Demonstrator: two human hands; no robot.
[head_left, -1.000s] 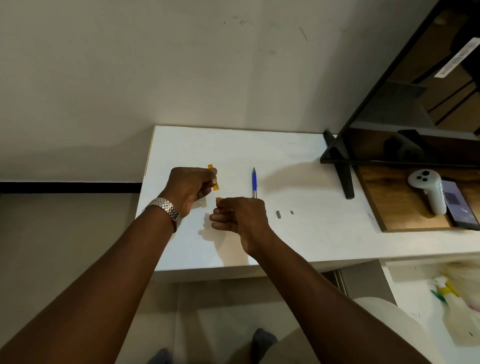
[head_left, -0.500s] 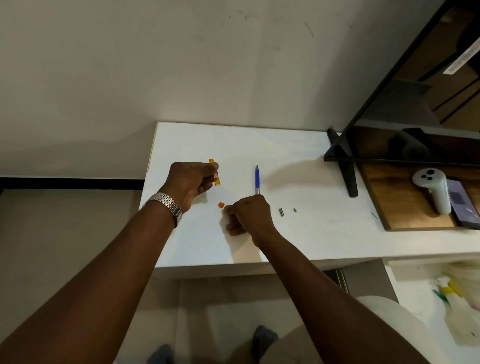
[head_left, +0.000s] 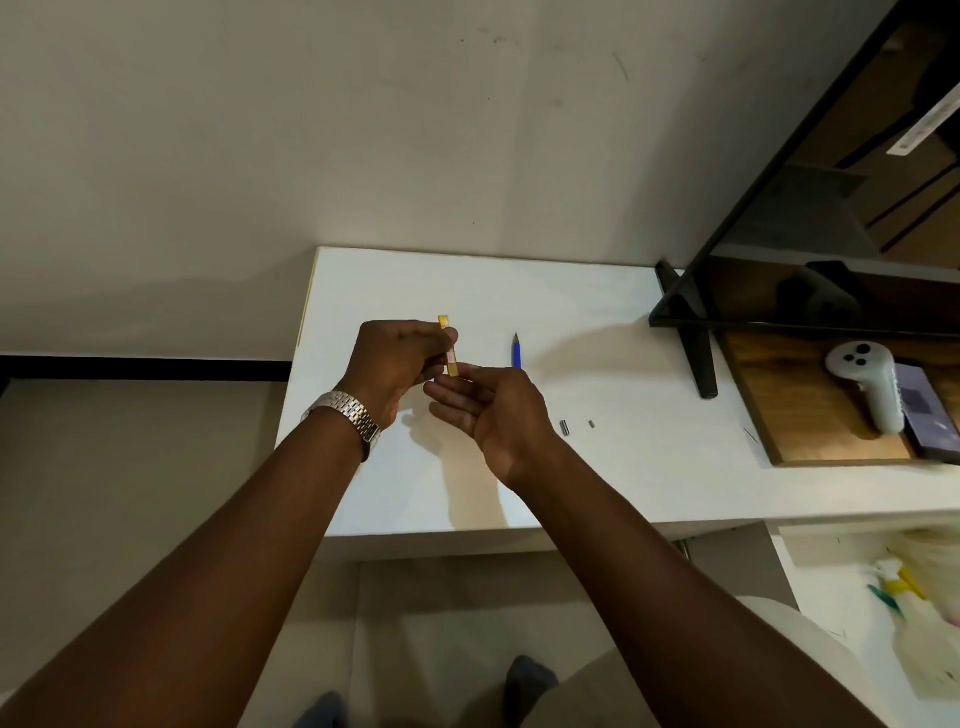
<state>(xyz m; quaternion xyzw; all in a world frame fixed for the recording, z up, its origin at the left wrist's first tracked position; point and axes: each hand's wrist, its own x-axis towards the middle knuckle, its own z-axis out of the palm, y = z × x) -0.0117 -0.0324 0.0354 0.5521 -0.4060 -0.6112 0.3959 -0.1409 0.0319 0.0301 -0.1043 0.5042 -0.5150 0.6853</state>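
My left hand (head_left: 395, 364), with a metal watch (head_left: 348, 410) on its wrist, grips a thin yellow bar (head_left: 452, 358) upright above the white table (head_left: 623, 467). My right hand (head_left: 498, 415) is raised beside it, palm turned toward the left hand, and its thumb and forefinger pinch the bar's lower end. The other right fingers lie loosely stretched below. A blue pen-like tool (head_left: 516, 353) lies on the table just behind the right hand.
Two tiny dark metal pieces (head_left: 564, 427) lie on the table right of my right hand. Further right stand a black monitor foot (head_left: 698, 358) and a wooden board (head_left: 789, 415) carrying a white controller (head_left: 872, 389) and a phone (head_left: 930, 410). The wall is behind.
My right hand has risen from the tabletop to the lower end of the yellow bar. The small orange piece that lay beside it is no longer in sight. My left hand has stayed put.
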